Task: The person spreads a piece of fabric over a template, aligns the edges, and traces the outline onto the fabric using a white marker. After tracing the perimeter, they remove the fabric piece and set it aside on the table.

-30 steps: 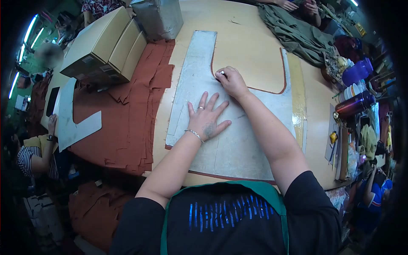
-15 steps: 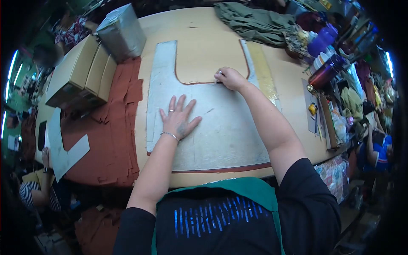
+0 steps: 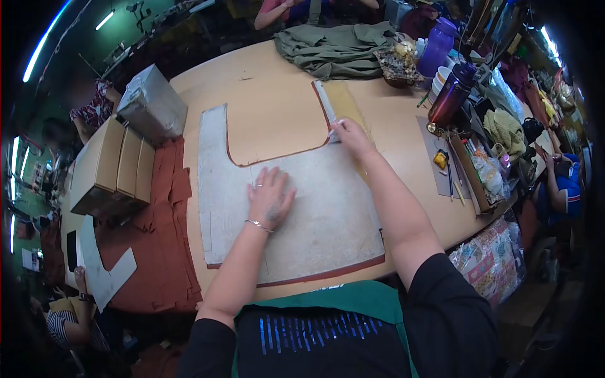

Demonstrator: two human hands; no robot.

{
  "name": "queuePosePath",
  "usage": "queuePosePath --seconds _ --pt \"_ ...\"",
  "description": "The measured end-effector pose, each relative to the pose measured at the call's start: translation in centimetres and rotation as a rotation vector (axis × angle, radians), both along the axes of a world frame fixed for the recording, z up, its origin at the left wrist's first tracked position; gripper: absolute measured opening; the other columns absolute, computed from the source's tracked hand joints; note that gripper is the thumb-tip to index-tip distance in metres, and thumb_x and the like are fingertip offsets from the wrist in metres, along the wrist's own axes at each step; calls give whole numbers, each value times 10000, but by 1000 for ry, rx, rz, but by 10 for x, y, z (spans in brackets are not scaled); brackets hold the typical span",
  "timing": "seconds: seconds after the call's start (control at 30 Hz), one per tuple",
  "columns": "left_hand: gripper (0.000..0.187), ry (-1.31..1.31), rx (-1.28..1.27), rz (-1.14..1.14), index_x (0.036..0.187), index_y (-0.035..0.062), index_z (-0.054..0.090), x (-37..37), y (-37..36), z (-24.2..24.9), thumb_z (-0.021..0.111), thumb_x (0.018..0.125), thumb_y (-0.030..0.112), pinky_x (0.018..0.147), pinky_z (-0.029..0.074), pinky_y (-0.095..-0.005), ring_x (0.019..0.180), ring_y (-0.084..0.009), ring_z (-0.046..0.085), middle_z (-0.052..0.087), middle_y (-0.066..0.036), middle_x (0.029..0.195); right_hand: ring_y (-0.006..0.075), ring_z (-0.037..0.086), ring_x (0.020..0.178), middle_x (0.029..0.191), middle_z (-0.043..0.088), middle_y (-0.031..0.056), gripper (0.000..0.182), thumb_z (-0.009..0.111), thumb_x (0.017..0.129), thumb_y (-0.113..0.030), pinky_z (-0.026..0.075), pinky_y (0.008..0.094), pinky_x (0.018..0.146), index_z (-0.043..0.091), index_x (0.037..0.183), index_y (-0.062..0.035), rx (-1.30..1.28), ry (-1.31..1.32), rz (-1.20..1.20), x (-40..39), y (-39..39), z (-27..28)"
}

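A grey U-shaped template (image 3: 302, 220) lies flat over rust-red cloth (image 3: 334, 273), which shows as a thin border along its lower edge and around the cut-out. My left hand (image 3: 271, 198) rests on the template below the cut-out, fingers spread and holding nothing. At the right inner corner of the cut-out is my right hand (image 3: 351, 135), its fingers pinched on a small pale tool whose kind I cannot make out. Yellowish sheet material (image 3: 345, 101) sticks out beside the template's right arm.
Cardboard boxes (image 3: 104, 167) and a grey box (image 3: 154, 107) stand left, by a rust-red cloth stack (image 3: 161, 252). Green cloth (image 3: 334, 47) lies at the back; bottles (image 3: 450, 94) and a tool tray (image 3: 472, 176) are right. Co-workers are at left, back and right.
The camera view has shifted. My right hand has moved along the cut-out's lower edge to its right corner. My left hand stays on the template, its fingers slightly closer together.
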State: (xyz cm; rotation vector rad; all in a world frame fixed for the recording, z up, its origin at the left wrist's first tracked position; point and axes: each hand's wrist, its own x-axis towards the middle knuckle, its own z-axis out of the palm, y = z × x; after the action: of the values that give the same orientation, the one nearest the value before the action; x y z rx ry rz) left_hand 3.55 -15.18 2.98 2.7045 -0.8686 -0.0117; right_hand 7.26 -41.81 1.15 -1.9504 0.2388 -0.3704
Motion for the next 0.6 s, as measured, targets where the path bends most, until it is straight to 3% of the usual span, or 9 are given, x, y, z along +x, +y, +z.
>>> queuePosePath --seconds 0.07,0.27,0.6 --pt "446 18 18 -73 1206 123 460 11 -27 -1 468 842 381 953 227 -629 1292 -300 212 324 -81 1354 288 588 749 776 604 182 233 488 838 -186 453 379 699 565 805 31 91 53 -210 -1 -22 -1" --pt "446 84 123 -167 1248 146 427 70 -103 1 411 875 390 968 210 -621 1306 -303 183 297 -59 1380 386 548 875 901 582 219 224 437 808 -135 435 444 787 580 846 34 -402 171 -539 -7 -62 -18" --pt "494 50 194 -103 1355 185 260 99 -147 -17 331 890 337 1000 152 -610 1332 -283 104 167 -28 1441 330 534 915 968 582 168 191 575 761 -131 431 383 830 625 928 -52 -394 262 -467 -13 -49 -11"
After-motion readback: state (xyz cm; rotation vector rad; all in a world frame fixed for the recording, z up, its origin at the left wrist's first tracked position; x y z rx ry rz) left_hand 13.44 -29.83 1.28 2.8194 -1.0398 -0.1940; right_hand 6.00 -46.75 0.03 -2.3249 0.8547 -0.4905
